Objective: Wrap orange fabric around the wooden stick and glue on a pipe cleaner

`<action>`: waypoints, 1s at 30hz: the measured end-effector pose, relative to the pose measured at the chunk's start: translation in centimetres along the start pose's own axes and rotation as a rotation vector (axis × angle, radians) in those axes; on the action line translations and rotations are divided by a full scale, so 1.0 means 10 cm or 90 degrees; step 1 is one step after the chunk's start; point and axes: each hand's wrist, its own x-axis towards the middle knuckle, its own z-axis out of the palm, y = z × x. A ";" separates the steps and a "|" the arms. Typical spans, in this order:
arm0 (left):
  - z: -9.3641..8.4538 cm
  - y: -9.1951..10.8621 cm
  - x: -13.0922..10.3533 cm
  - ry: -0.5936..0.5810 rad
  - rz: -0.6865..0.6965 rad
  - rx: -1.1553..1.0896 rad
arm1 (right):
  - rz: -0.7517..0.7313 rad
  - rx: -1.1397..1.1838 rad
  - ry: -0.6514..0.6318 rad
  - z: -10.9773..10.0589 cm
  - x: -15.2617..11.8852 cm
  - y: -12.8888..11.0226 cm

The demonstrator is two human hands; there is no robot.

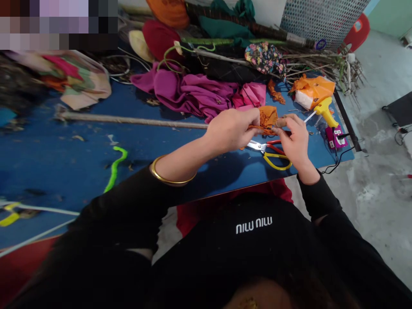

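Orange cloth [268, 115], pinched in left hand [231, 129] and right hand [294, 137], could snag on the scissors [264, 148] close by if lowered.

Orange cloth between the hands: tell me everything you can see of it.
The orange cloth looks like a small, thin piece of fabric with darker line markings on its upper part. It is creased and bunched along its lower edge. The left hand pinches it at one side, the right hand at the other. In the picture it lies just above the scissors; fingers partly hide its ends.
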 end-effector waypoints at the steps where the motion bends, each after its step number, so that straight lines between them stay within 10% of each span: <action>1: 0.00 0.01 0.00 0.007 -0.002 0.015 | 0.022 0.016 -0.013 -0.01 0.01 0.01; 14: 0.08 0.05 -0.04 0.015 0.016 0.104 | 0.226 0.212 -0.161 -0.03 0.17 0.16; 22: -0.02 0.00 -0.01 0.034 -0.024 -0.009 | 0.158 0.222 -0.010 -0.29 0.12 0.23; 30: -0.03 0.08 -0.03 0.028 -0.036 0.036 | 0.119 0.139 -0.111 -0.24 0.03 0.06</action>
